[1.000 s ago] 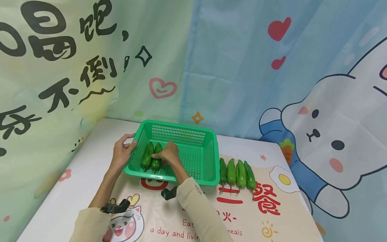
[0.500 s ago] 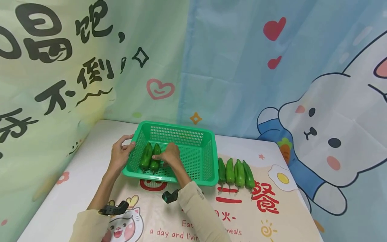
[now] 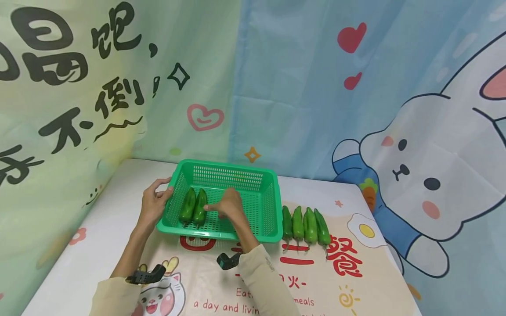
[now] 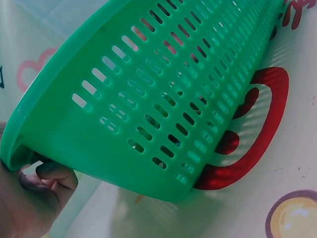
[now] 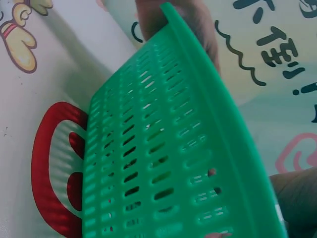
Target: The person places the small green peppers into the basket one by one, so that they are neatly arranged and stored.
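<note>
My left hand (image 3: 153, 204) grips the left rim of a green plastic basket (image 3: 221, 237); in the left wrist view its curled fingers (image 4: 62, 181) show below the rim. Two green peppers (image 3: 187, 206) lie side by side at the basket's left end, stems toward me. Inside the basket, my right hand (image 3: 230, 205) is just right of the second pepper (image 3: 200, 208), thumb stretched out to its side. Whether the thumb touches it cannot be told. The other right fingers point down, partly hidden. In the right wrist view the basket wall (image 5: 148, 139) covers most of the hand.
Several more green peppers (image 3: 310, 226) lie in a row on the table right of the basket, stems toward me. A printed mat (image 3: 221, 281) covers the table's middle. Printed cloth (image 3: 284, 87) hangs behind and at the left.
My right hand has drawn away from the second pepper, slightly to the right, and its thumb has straightened. The pepper stays beside the first. My left hand keeps its grip on the rim.
</note>
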{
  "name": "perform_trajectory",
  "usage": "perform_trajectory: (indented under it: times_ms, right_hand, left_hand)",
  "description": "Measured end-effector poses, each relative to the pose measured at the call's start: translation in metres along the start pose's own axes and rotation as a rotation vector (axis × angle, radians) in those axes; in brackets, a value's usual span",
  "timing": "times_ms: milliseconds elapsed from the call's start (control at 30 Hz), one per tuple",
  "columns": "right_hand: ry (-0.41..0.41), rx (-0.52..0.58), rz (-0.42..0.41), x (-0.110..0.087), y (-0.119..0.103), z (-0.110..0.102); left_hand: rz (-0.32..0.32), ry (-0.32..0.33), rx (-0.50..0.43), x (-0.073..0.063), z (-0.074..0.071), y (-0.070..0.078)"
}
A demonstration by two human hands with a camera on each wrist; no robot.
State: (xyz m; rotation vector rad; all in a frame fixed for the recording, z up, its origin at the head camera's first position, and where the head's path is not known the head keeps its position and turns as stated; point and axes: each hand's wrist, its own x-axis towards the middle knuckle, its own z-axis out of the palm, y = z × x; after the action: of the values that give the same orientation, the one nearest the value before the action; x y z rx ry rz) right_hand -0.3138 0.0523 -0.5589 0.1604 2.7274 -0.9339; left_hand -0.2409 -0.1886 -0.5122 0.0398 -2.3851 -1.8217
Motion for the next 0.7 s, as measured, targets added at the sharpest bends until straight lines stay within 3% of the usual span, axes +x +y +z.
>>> perform_trajectory:
  times_ms: [67,300,700]
  right_hand:
    - [-0.003,0.026,0.004,-0.011,-0.003,-0.009]
    - [-0.068,0.223,0.034,-0.086,-0.035,-0.066]
    - [-0.067,0.376,0.009,-0.099,-0.022,-0.081]
  left_hand:
    - [-0.001,-0.001,0.002,0.000,0.000,0.000]
    - [-0.008,0.000,0.006,0.000,0.001,0.000]
    - [-0.018,0.004,-0.011,0.000,0.001,0.001]
